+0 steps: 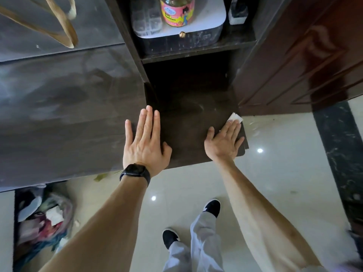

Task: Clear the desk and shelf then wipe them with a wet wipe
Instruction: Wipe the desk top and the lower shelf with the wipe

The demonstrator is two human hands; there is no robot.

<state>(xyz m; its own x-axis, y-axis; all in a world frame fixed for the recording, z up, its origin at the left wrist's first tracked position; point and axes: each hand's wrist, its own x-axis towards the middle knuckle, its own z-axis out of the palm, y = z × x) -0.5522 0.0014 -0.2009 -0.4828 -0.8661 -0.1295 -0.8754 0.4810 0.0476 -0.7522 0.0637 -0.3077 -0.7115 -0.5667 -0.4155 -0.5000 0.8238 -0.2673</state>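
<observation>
Pressing wet wipe under flat right hand on desk; left hand flat, empty; jar atop box in shelf.

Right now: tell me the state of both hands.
Left hand: open, flat on the desk.
Right hand: open, pressing the wipe on the desk.

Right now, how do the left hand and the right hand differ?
The left hand lies bare on the desk; the right hand presses a white wipe onto it, near the desk's right edge. The left hand has a black watch at its wrist; the right hand has none. Both lie flat, fingers straight.
</observation>
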